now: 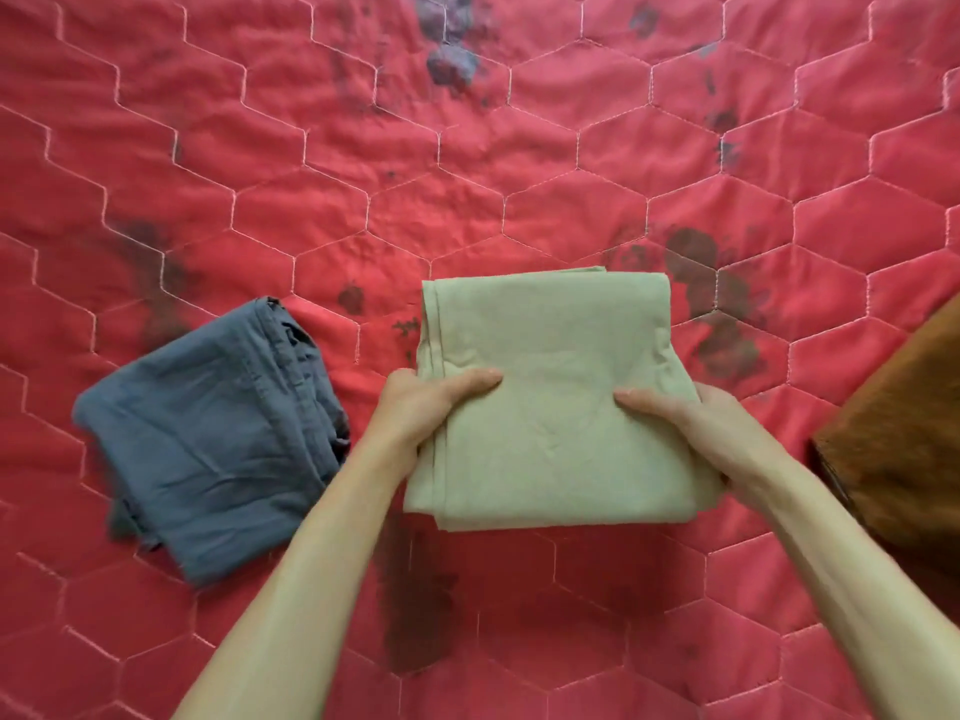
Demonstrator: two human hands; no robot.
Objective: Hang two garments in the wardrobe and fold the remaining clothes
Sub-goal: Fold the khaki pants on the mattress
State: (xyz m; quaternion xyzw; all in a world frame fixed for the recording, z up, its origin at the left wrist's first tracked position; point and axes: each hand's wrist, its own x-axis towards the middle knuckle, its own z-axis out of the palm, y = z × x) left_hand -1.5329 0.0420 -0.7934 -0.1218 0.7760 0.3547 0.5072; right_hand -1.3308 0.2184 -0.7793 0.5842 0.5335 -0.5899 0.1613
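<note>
A pale green garment [556, 345], folded into a flat rectangle, is in the middle of the red quilt. My left hand [415, 407] grips its left edge, thumb on top and fingers underneath. My right hand [696, 428] grips its right edge the same way. The near end of the bundle is lifted slightly off the quilt. A folded blue-grey garment [208, 433] lies on the quilt to the left, apart from my hands.
The red quilted bedcover [467, 174] with hexagon stitching and dark stains fills the view. A brown furry item [904, 439] lies at the right edge, close to my right forearm.
</note>
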